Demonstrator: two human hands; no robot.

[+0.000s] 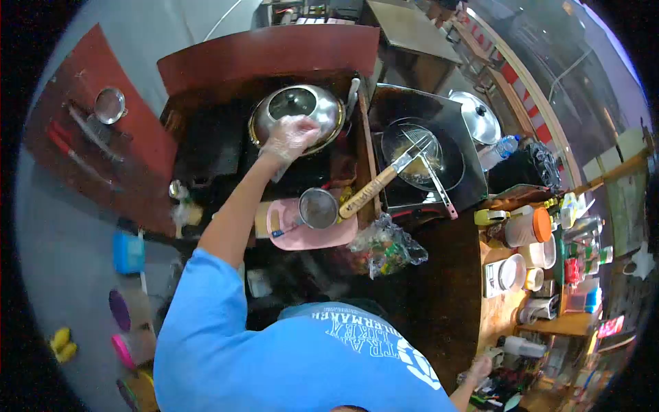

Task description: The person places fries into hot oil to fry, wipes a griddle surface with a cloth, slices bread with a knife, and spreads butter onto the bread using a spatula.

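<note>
My left hand (292, 137), in a clear plastic glove, is over the front of a domed metal lid (328, 113) with a glass centre and dark knob. Its fingers are bunched; whatever they hold is hidden. The lid covers a pan on the left stove. At the lower right, my right hand (479, 369) is beside the counter, near small bottles and packets. Its fingers look curled, and I cannot make out anything in them. In front of the lid, a small round strainer (318, 208) lies on a pink cutting board (302, 238).
A wok (453, 172) on the right stove holds a wire skimmer (384, 185) with a wooden handle and tongs (438, 185). Right of it are another lid (477, 118) and a water bottle (500, 151). A plastic bag (391, 250) and an orange-lidded jar (527, 228) are nearer me.
</note>
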